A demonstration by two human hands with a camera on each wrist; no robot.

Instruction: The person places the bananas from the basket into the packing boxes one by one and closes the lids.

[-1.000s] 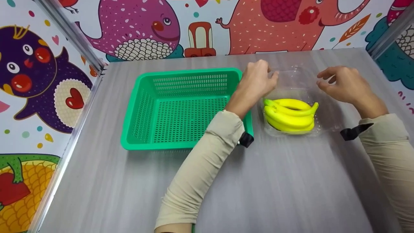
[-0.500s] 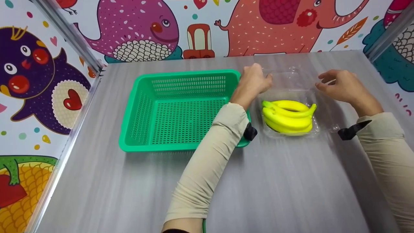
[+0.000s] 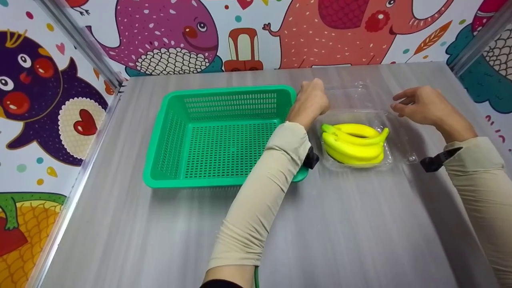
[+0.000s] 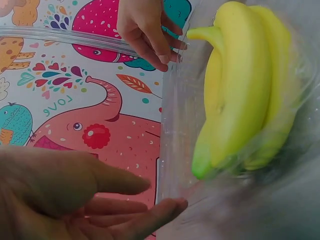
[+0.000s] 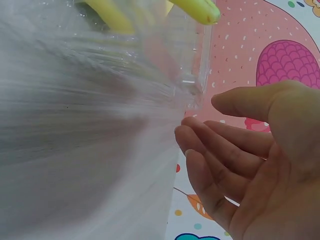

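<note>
A bunch of yellow bananas (image 3: 354, 149) with greenish tips lies in a clear plastic container (image 3: 370, 166) on the table's right half. Its transparent lid (image 3: 348, 98) is folded back toward the wall. My left hand (image 3: 309, 102) hovers at the container's left rear, close to the green basket (image 3: 192, 183); the left wrist view shows its thumb and fingers apart, holding nothing. On the container's other side hangs my right hand (image 3: 424, 106), its fingers loosely bent and nothing between them, as the right wrist view shows. In the left wrist view the bananas (image 4: 235, 95) sit beyond the clear plastic wall.
The perforated basket stands left of the container, nothing inside it. Cartoon-printed walls (image 3: 324, 40) bound the grey table (image 3: 340, 228) at the back and sides. Black wrist mounts (image 3: 434, 162) stick out from the sleeves.
My left hand has drawn back leftward from the container and lid. The right hand has hardly moved. Bananas and basket stay in place, while the head view has shifted slightly.
</note>
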